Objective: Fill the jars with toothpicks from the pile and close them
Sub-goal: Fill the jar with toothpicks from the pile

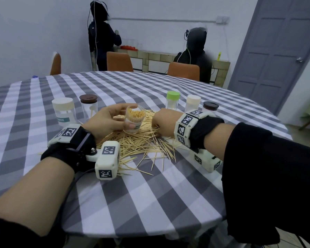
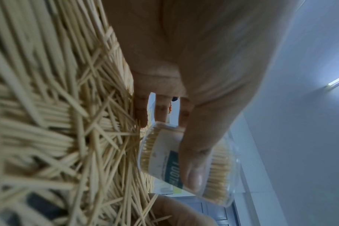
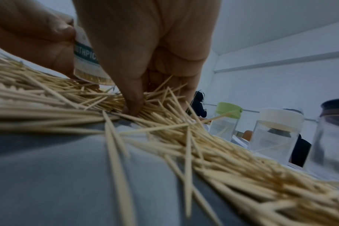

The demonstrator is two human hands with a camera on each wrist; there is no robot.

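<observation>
One open jar (image 1: 134, 120), packed with toothpicks, is tilted in the left hand (image 1: 107, 120), whose fingers curl around it above the pile (image 1: 141, 145). Beside it, the right hand (image 1: 164, 120) pinches toothpicks. Five lidded jars stand beyond the hands.

The open jar (image 1: 134, 120) gripped in the left hand (image 1: 107, 120) carries a pale label with a dark green band. In the right wrist view that band (image 3: 86, 56) reads "UTHPIC", the ends covered by fingers. In the left wrist view the same band (image 2: 174, 168) shows "TOOT", the rest hidden behind the thumb. A capped white-lidded jar (image 1: 64, 111) toward the table's left edge has a green band (image 1: 63, 120) reading "PICK", its start turned out of sight. The wrist markers bear coded squares, and beside them small marks too tiny to read.
</observation>
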